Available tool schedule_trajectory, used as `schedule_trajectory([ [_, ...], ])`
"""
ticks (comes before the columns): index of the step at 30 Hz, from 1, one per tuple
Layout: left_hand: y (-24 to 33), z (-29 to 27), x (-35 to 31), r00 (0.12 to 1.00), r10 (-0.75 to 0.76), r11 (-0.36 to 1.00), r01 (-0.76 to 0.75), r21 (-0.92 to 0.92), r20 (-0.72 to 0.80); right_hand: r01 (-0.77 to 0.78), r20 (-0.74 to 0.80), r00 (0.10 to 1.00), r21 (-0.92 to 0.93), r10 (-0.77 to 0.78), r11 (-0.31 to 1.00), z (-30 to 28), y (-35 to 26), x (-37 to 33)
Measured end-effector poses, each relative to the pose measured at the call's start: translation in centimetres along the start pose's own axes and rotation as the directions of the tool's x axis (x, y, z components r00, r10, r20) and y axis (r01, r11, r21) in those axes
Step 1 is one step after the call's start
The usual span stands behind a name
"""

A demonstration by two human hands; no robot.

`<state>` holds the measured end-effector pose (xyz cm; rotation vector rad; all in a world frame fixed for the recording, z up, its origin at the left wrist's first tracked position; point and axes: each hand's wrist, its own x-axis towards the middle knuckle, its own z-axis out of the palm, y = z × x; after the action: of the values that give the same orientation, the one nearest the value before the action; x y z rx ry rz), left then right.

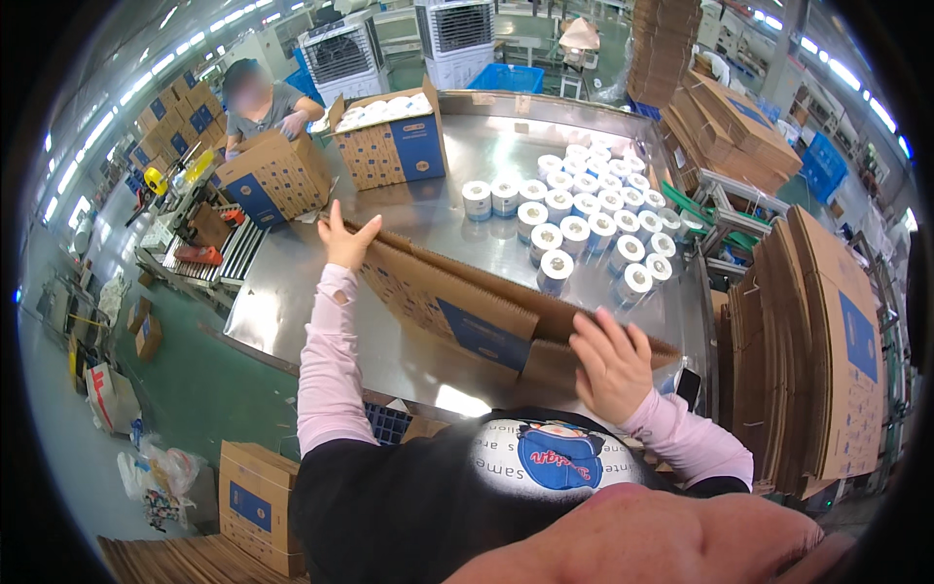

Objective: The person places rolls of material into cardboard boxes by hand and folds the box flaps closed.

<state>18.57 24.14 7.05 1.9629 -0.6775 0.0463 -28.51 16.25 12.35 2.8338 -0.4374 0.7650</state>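
Note:
A partly flattened brown cardboard box (pixel 443 297) with a blue panel stands on edge on the metal table, slanting between my hands. My left hand (pixel 347 238) is at its far left end with the fingers spread. At the near right end, my right hand (pixel 611 365) lies against the cardboard, fingers stretched out. Beyond the box, several white-topped rolls (pixel 574 229) stand upright in rows on the table. A filled open carton (pixel 391 146) sits at the back of the table, its flaps up.
Across the table at the left, a person (pixel 268 112) handles another carton (pixel 277 180) beside a roller conveyor (pixel 233 248). Stacked flat cartons (pixel 817 341) rise at my right. A dark phone (pixel 688 386) lies near my right forearm. A blue crate (pixel 506 78) stands behind the table.

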Motion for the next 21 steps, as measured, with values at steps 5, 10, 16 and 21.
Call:
schedule_trajectory([
  [5,-1.0,-2.9,1.3,0.971,0.031,0.999,-0.026,0.025,-0.238,0.031,-0.139,0.990,0.326,0.015,0.945,-0.1,2.4,0.9],
  [10,4.8,-4.4,-5.8,0.918,0.134,0.970,-0.044,-0.238,0.373,-0.032,0.008,0.999,0.610,0.034,0.791,2.5,8.6,2.5],
  [16,14.1,-6.1,-13.0,0.140,0.189,0.782,-0.620,-0.063,0.972,0.005,0.821,0.540,0.219,-0.187,0.976,11.1,6.7,2.2],
  [21,15.3,-2.8,-11.1,0.067,-0.109,0.770,-0.625,0.127,0.992,-0.162,0.759,0.502,0.554,-0.415,0.817,11.9,7.1,4.2],
])
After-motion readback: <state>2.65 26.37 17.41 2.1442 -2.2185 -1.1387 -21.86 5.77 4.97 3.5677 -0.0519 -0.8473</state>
